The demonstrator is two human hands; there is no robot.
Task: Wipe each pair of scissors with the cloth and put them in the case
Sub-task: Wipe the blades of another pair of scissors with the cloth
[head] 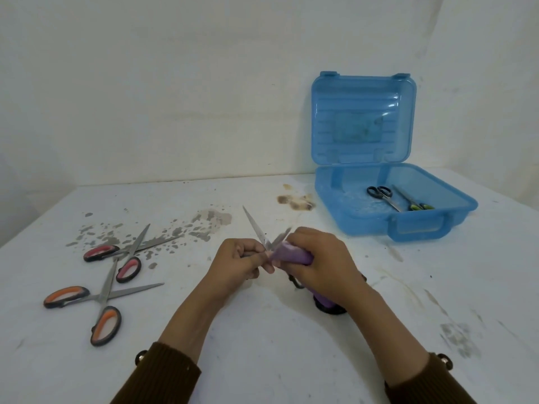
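Stained table (262, 330), left hand (239, 260) gripping scissors (256, 225), right hand (323, 258) gripping cloth (291, 254)

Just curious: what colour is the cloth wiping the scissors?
Purple; the head view shows the cloth in the right hand, on the scissors.

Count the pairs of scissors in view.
5. On the table at left: pink-handled pair and orange-handled pair. In the left hand: open pair, with the right hand holding the purple cloth on it. In the blue case: black-handled pair and green-handled pair. None seems hidden.
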